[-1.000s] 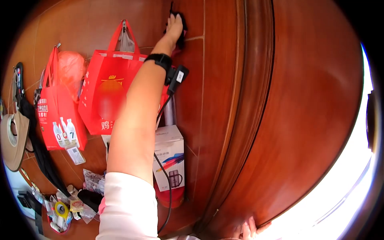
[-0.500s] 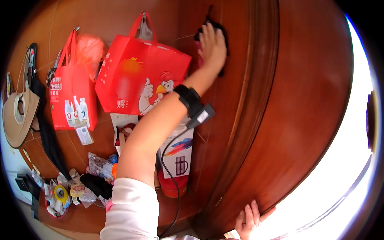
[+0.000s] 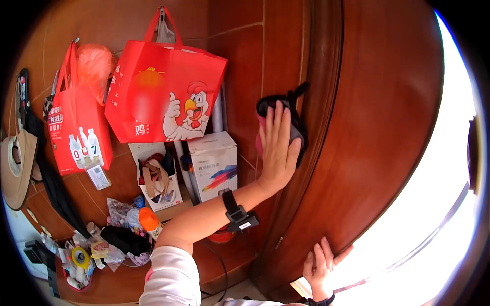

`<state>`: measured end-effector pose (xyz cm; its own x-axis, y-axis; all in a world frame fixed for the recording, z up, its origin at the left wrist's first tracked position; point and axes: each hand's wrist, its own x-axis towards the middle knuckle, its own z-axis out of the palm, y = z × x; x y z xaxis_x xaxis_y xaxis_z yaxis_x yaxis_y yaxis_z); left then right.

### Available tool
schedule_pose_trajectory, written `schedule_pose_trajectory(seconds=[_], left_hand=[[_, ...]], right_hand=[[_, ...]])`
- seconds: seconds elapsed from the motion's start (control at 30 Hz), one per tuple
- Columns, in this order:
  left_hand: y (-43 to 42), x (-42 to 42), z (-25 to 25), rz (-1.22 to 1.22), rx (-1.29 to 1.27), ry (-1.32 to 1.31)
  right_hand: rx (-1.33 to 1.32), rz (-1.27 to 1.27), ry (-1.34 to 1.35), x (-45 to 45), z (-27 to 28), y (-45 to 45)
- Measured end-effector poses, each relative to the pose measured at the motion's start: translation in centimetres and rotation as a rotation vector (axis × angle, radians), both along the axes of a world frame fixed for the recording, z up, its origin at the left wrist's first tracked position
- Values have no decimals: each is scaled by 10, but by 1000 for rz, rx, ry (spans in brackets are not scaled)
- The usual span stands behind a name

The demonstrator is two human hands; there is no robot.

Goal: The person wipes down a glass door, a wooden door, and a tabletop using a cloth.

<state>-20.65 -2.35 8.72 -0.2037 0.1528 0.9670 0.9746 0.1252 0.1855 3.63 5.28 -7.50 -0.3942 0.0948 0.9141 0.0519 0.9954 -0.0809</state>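
Note:
My left hand (image 3: 278,153) lies with its fingers stretched over a black-and-grey cloth (image 3: 296,133) with a pink side, pressing it to the brown wood panel beside the door frame (image 3: 321,102). A short black tail sticks up from the cloth. A black strap (image 3: 236,210) with a small dark device and a cable is on my left wrist. Low on the right, my right hand (image 3: 321,268) has its fingers spread against the edge of the brown door (image 3: 377,127). A dark band sits on that wrist.
Two red bags (image 3: 168,92) hang on the panelled wall, with a hat (image 3: 18,163) farther left. Below stand a white box (image 3: 213,163), an orange-capped bottle (image 3: 148,219) and a basket of small items (image 3: 79,275). Bright light fills the opening beyond the door.
My left hand and the cloth have moved down the panel, and more of the cloth shows. My right hand stays at the door edge. The view has shifted slightly.

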Motion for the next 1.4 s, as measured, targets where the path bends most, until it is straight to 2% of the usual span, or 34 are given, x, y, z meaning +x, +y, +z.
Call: schedule_pose_trajectory(seconds=[0.13,0.37,0.43,0.5,0.67,0.73,0.93,1.1,1.27,1.4], left_hand=[[0,-2,7,25,-34,103],[10,-17,125,36,83,285],[8,-20,143,17,69,240],[8,-21,141,-14,85,212],[10,-23,70,-6,101,90],[10,-20,31,-62,142,174],[6,0,-72,-2,55,-45],[4,16,-146,-55,37,-204],[3,32,-216,-54,69,-354],[0,46,-268,8,6,-474]], right_hand=[[-11,-12,3,-1,2,-3],[-7,-51,-16,-1,-4,1],[-1,-43,-13,1,-2,0],[-20,-25,5,0,6,-4],[-17,-24,4,-2,2,-2],[-21,-61,0,-1,-1,0],[6,-57,-13,-3,0,-2],[27,-87,-10,-3,0,-2],[79,-42,-50,4,1,-4],[-55,96,31,22,-5,-3]])
